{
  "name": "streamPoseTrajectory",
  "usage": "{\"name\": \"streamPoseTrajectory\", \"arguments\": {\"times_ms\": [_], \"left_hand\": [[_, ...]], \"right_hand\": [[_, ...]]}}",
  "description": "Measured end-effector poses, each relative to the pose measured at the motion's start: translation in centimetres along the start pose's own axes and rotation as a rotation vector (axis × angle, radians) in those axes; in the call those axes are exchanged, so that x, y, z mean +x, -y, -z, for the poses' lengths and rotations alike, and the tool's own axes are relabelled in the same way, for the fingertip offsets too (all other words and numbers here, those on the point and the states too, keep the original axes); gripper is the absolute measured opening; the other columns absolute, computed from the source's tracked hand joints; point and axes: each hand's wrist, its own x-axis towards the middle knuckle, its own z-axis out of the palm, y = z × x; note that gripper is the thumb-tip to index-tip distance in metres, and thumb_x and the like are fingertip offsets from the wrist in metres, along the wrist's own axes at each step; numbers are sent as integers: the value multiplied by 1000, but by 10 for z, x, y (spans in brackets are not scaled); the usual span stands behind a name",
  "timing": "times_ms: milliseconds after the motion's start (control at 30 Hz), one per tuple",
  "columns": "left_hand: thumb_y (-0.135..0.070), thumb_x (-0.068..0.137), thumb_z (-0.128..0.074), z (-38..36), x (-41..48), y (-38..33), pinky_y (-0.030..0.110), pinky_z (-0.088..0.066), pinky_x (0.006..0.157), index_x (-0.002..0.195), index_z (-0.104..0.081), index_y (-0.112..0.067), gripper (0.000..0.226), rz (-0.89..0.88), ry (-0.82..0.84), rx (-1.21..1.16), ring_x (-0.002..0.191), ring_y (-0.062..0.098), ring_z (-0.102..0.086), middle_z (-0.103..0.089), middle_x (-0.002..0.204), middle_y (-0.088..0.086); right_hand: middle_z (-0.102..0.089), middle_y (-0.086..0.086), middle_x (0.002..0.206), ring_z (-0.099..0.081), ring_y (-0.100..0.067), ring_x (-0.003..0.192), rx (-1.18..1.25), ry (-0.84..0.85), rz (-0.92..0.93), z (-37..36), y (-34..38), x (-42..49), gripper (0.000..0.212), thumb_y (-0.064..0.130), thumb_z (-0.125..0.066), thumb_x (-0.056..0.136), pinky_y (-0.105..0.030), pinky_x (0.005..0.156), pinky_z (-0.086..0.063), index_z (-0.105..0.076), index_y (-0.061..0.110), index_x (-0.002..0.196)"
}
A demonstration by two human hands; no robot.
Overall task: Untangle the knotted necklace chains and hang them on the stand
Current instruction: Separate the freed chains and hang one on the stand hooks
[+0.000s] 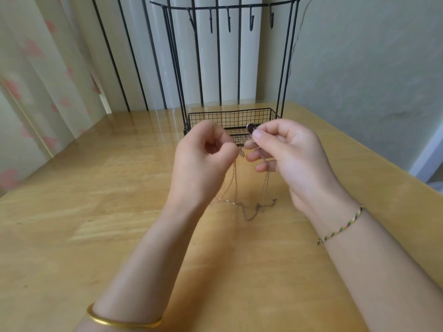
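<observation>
Thin necklace chains (249, 207) hang from both hands, and their lower loops lie tangled on the wooden table. My left hand (203, 154) pinches one strand with curled fingers. My right hand (287, 149) pinches another strand beside a small dark round pendant (251, 127) at its fingertips. Both hands hover above the table, a short gap between them. Behind them stands the black wire stand (230, 116), with a mesh basket at its base and a top rail of several bare hooks (251, 20).
The wooden table (96, 212) spreads around my arms, its right edge running diagonally. Behind the stand are black vertical bars and white curtains, with a heart-patterned curtain on the left and a pale wall on the right.
</observation>
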Motion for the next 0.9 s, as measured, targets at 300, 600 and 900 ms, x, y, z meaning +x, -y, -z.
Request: {"name": "streamPoseTrajectory", "arguments": {"times_ms": [300,600,900], "left_hand": [[-2,81,-50,6,5,0,22,-37,61,68,-50,-19,22,428,101,-491,60,9,-43,-49,64,-4],[-4,79,-41,9,9,2,23,-40,62,58,-48,-17,26,550,61,-665,57,11,-47,-53,61,-3],[-7,83,-38,8,10,8,26,-46,65,69,-47,-16,19,560,-41,-658,57,12,-57,-61,60,-3]], "right_hand": [[-67,-8,76,-64,-20,68,279,53,-133,4,1,6,13,6,-54,90,-36,72,-55,-57,11,78],[-65,-9,73,-63,-23,67,395,-16,-191,8,-3,10,16,4,-54,87,-39,77,-55,-53,12,74],[-62,-4,61,-63,-21,64,426,-53,-186,6,-6,10,15,9,-48,94,-38,74,-55,-50,15,81]]}}
